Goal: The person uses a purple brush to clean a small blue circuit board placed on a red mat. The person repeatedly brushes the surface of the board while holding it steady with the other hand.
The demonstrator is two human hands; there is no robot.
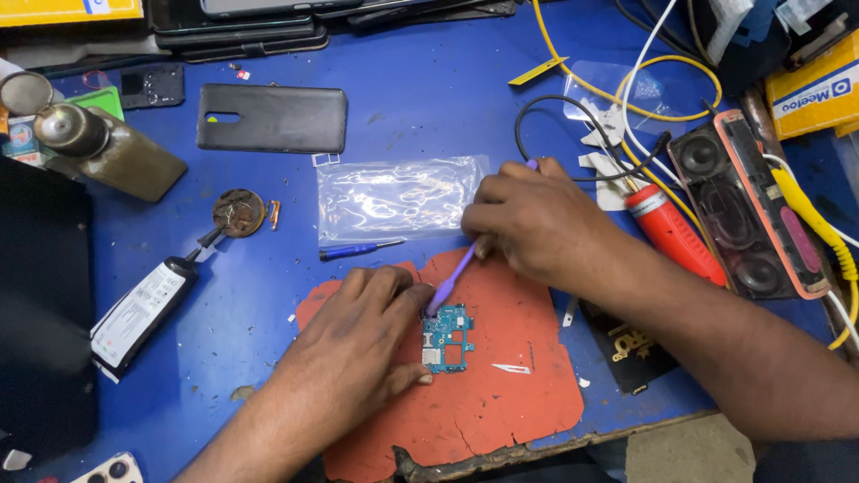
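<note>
Orange-red rubber, cracked at its near edge, makes up the work mat (pixel 501 402) on the blue counter (pixel 420 80), and everything I handle sits on it. At the mat's upper middle lies a small blue-green circuit board (pixel 446 338). My left hand (pixel 362 335) presses down on the mat at the board's left side, fingers spread flat and touching the board's edge, closed around nothing. My right hand (pixel 528 224) hovers over the mat's far edge, its grip pinched tight around a slim purple tool (pixel 455 277) that slants down so its tip meets the top left corner of the board. Just right of the board on the mat rests a small pale blade (pixel 512 368). Beyond the mat's far edge lies a clear plastic bag (pixel 398 199) with a blue screwdriver (pixel 358 249) at its near side. Farther back from the mat sits a black phone back cover (pixel 271 117), and off the mat's left side lies a black glue tube (pixel 143 309). To the mat's right stands a red-handled tool (pixel 673 234).
</note>
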